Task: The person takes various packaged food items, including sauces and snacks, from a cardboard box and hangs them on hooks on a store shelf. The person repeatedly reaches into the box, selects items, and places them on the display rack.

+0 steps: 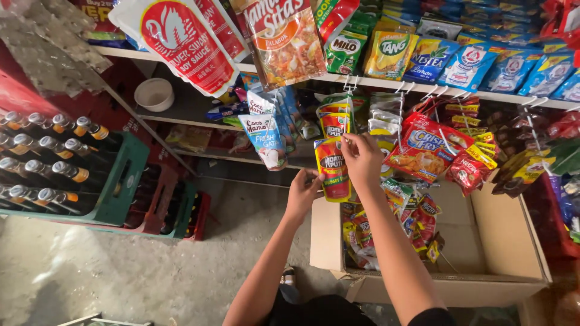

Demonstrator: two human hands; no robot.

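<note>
Right hand [361,158]: I see it raised to the top edge of a red and yellow sachet [333,169], fingertips pinched on that upper edge just below the wire hook [348,84] of the shelf rail. Forearm runs up from the lower right, wrist bent slightly inward.

Left hand [303,194]: fingers closed lightly on the sachet's left lower side, steadying it; arm reaches up from bottom centre.

Sachet: hangs lengthwise, long axis vertical, top toward the hook, printed face toward me. It is the lowest of a strip of like sachets [335,118] hanging above it.

Adjacent: white and blue pouches [266,136] hang to the left; a red breading-mix packet [426,148] to the right. An open cardboard box [510,241] sits below, with loose sachets in its left part. A green crate of capped bottles [124,181] stands well apart at left.
</note>
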